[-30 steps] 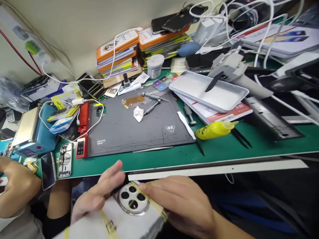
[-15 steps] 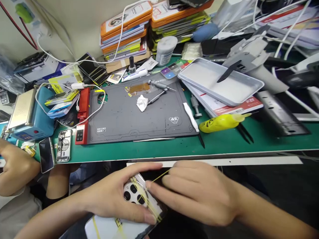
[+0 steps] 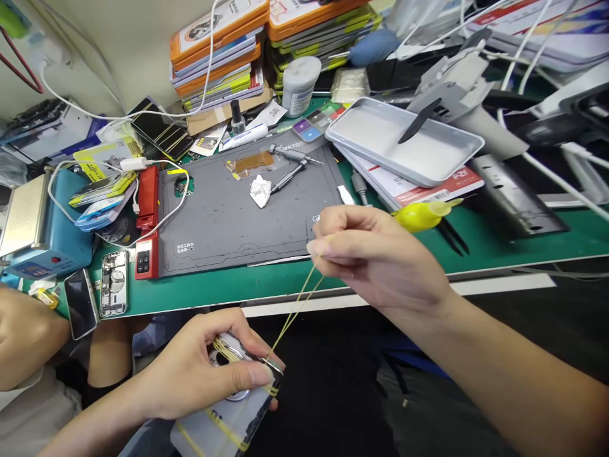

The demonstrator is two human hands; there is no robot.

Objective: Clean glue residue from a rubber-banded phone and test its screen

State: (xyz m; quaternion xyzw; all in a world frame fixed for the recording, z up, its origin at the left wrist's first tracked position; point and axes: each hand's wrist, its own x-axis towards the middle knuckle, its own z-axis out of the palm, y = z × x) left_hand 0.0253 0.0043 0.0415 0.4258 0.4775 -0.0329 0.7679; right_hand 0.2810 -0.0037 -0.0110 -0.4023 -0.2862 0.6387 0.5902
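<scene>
My left hand (image 3: 209, 365) is wrapped around the top of a white phone (image 3: 223, 419) with a round camera ring, held below the bench edge. Yellow rubber bands cross the phone's back. My right hand (image 3: 375, 257) is raised above the bench edge with its fingers pinched on one yellow rubber band (image 3: 295, 311), which is stretched taut from the phone's corner up to the fingertips.
A grey work mat (image 3: 238, 222) lies on the green bench with screwdrivers and a crumpled wipe. A grey tray (image 3: 404, 143), a yellow bottle (image 3: 421, 214), stacked cases, cables and opened phones (image 3: 113, 282) surround it. Another person's hand (image 3: 23, 336) is at the far left.
My right hand has risen from the phone up and to the right, pulling a yellow band out long. My left hand has closed over the camera end of the phone.
</scene>
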